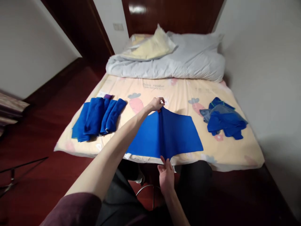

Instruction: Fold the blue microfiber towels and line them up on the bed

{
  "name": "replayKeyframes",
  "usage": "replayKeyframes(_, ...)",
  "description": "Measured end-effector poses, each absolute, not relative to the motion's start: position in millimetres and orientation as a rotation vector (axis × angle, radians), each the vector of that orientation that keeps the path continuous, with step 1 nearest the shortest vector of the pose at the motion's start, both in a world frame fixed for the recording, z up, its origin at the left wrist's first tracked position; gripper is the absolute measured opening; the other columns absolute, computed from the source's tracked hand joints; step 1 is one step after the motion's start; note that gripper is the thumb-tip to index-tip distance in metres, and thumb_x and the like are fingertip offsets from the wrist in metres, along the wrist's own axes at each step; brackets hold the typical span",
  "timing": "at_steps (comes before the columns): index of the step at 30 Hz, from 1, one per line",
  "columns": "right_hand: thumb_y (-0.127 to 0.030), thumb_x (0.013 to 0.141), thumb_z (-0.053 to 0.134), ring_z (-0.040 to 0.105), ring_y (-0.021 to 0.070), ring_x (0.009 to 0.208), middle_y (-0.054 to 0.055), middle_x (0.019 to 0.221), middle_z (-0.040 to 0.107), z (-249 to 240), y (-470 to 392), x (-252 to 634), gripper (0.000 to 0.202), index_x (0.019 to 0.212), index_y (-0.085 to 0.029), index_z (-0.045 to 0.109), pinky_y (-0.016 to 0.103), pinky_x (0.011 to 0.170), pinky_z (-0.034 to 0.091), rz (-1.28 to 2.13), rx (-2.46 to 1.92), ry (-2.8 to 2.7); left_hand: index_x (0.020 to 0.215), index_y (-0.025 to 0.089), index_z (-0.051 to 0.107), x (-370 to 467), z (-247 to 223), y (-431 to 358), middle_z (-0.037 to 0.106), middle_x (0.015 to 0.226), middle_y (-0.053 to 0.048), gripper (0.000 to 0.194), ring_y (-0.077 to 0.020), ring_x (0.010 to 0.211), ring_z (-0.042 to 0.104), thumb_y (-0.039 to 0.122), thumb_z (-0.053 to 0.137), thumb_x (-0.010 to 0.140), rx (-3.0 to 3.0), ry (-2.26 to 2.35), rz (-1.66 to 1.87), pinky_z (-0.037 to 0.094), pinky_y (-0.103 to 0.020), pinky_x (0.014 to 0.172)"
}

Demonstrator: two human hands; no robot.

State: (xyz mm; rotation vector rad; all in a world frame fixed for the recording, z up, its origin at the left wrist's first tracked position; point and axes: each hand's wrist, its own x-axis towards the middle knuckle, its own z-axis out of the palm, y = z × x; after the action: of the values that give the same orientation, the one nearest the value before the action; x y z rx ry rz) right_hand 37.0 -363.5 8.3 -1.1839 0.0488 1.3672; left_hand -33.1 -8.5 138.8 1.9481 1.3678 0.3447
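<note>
A flat blue cloth (183, 133) lies across the front of the bed, raised into a ridge along its middle. My left hand (157, 103) pinches its far edge at the top of that ridge. At the near edge, my right hand (166, 175) grips the cloth between thumb and fingers, just over the bed's edge. To the left is a row of folded blue cloths (94, 117), with a bit of purple at the back. A crumpled pile of blue and grey cloths (224, 119) rests on the right.
The bed (113, 86) has a peach sheet with carrot prints. A grey quilt (192, 59) and a pale yellow pillow (152, 45) lie at its head. A wall (265, 62) stands close on the right. Thin dark metal bars (23, 166) show at lower left.
</note>
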Motion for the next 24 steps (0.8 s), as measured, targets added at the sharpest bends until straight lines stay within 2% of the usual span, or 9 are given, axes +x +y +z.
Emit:
replayKeyframes(5, -0.066, 0.073, 0.085, 0.07, 0.0176, 0.06, 0.01, 0.086, 0.08, 62.9, -374.2, 72.4, 0.053, 0.087, -0.016, 0.072, 0.033, 0.066, 0.06, 1.11, -1.24, -0.235, 0.103, 0.016, 0.065, -78.4, 196.1, -51.2, 0.067, 0.071, 0.0, 0.012, -0.0136, 0.051, 0.066, 0.026, 0.064, 0.095, 1.753, 1.235, 0.679, 0.056, -0.026, 0.06)
replayKeyframes(8, -0.067, 0.078, 0.08, 0.064, 0.0154, 0.053, 0.003, 0.067, 0.072, 99.5, -371.4, 94.7, 0.052, 0.076, -0.017, 0.066, 0.031, 0.06, 0.056, 0.903, -1.264, -0.437, 0.098, 0.015, 0.063, -116.8, 227.8, -87.7, 0.065, 0.074, -0.001, 0.024, -0.0142, 0.056, 0.067, 0.036, 0.073, 0.092, 1.562, 1.062, 0.874, 0.06, -0.031, 0.062)
replayKeyframes(11, -0.064, 0.087, 0.073, 0.054, 0.0108, 0.048, -0.004, 0.052, 0.056, 134.2, -360.7, 115.5, 0.053, 0.063, -0.02, 0.056, 0.026, 0.057, 0.049, 0.613, -1.299, -0.651, 0.099, 0.016, 0.065, -155.9, 263.6, -130.8, 0.066, 0.079, -0.001, 0.034, -0.0145, 0.067, 0.07, 0.04, 0.083, 0.084, 1.475, 0.918, 1.024, 0.063, -0.033, 0.071)
replayKeyframes(14, -0.062, 0.09, 0.071, 0.046, 0.0084, 0.048, -0.006, 0.053, 0.048, 166.0, -343.2, 130.0, 0.054, 0.061, -0.02, 0.052, 0.024, 0.052, 0.041, 0.4, -1.286, -0.745, 0.104, 0.018, 0.069, -188.6, 297.1, -173.2, 0.069, 0.087, -0.002, 0.041, -0.0171, 0.081, 0.073, 0.038, 0.09, 0.075, 1.495, 0.885, 1.126, 0.064, -0.035, 0.079)
replayKeyframes(17, -0.063, 0.09, 0.07, 0.047, 0.0076, 0.049, -0.005, 0.065, 0.052, 194.8, -327.1, 134.2, 0.052, 0.066, -0.019, 0.056, 0.025, 0.051, 0.041, 0.259, -1.25, -0.82, 0.104, 0.018, 0.072, -211.5, 316.3, -208.5, 0.071, 0.089, -0.003, 0.048, -0.0179, 0.083, 0.072, 0.038, 0.095, 0.067, 1.516, 0.93, 1.201, 0.063, -0.033, 0.079)
replayKeyframes(19, -0.064, 0.09, 0.069, 0.049, 0.008, 0.049, -0.004, 0.066, 0.054, 210.6, -320.3, 132.4, 0.051, 0.069, -0.019, 0.06, 0.025, 0.052, 0.042, 0.214, -1.236, -0.873, 0.1, 0.018, 0.074, -222.5, 319.1, -225.2, 0.071, 0.087, -0.003, 0.049, -0.0171, 0.082, 0.07, 0.04, 0.097, 0.063, 1.499, 0.969, 1.264, 0.061, -0.03, 0.076)
replayKeyframes(24, -0.066, 0.087, 0.072, 0.048, 0.0084, 0.043, -0.008, 0.056, 0.05, 232.9, -314.6, 124.1, 0.048, 0.082, -0.019, 0.065, 0.023, 0.045, 0.039, 0.306, -1.166, -0.887, 0.096, 0.018, 0.076, -242.3, 306.3, -242.0, 0.071, 0.083, -0.003, 0.048, -0.0159, 0.08, 0.068, 0.042, 0.098, 0.061, 1.425, 1.033, 1.333, 0.058, -0.028, 0.075)
